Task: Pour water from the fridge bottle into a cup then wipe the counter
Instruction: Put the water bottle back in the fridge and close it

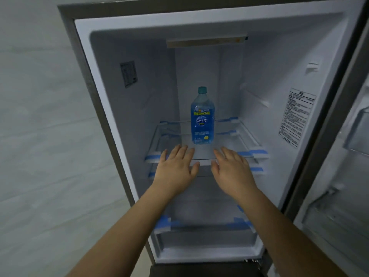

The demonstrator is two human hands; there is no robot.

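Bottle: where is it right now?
Head view: the bottle stands upright mid-fridge on the glass shelf, just beyond both open hands, left hand and right hand, untouched.

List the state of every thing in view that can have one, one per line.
Fridge door: swung open to the right.
Bottle: upright on the glass shelf, cap on, untouched.
Glass shelf: in its slot, blue tape at the corners.
Bottom drawer: pushed in.
Left hand: open, fingers straight, short of the bottle.
Right hand: open, fingers straight, short of the bottle.
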